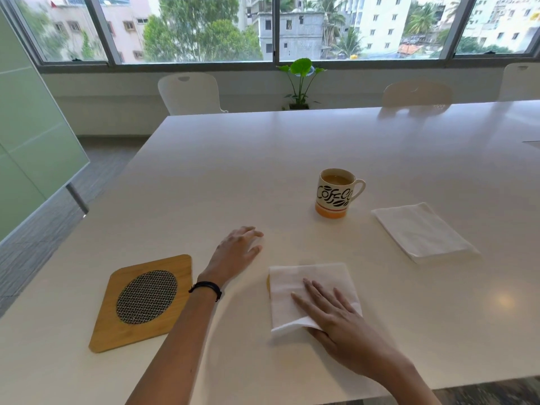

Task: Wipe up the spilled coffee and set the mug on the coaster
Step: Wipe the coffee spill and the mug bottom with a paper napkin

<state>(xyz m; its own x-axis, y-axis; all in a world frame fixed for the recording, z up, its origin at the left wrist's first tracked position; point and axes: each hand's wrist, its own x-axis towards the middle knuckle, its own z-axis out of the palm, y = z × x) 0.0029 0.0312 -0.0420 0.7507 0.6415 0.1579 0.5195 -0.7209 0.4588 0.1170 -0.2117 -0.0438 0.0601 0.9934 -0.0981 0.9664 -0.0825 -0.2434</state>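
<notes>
A white paper napkin (pixel 295 290) lies flat on the white table (pixel 263 171). My right hand (pixel 339 325) presses down on it, fingers spread, thumb tucked under its near edge. A sliver of brown coffee spill (pixel 268 283) shows at the napkin's left edge. My left hand (pixel 236 252) rests open on the table to the napkin's upper left, holding nothing. The mug (pixel 334 192), white with black "COFFEE" lettering and an orange base, stands upright with coffee in it, farther back. The wooden coaster (pixel 144 302) with a woven round centre lies at the near left.
A second folded napkin (pixel 423 232) lies to the right of the mug. White chairs (pixel 190 93) stand along the far side, with a potted plant (pixel 301 80) below the windows. A glass partition (pixel 32 135) stands at the left. The table's near edge runs just below my right forearm.
</notes>
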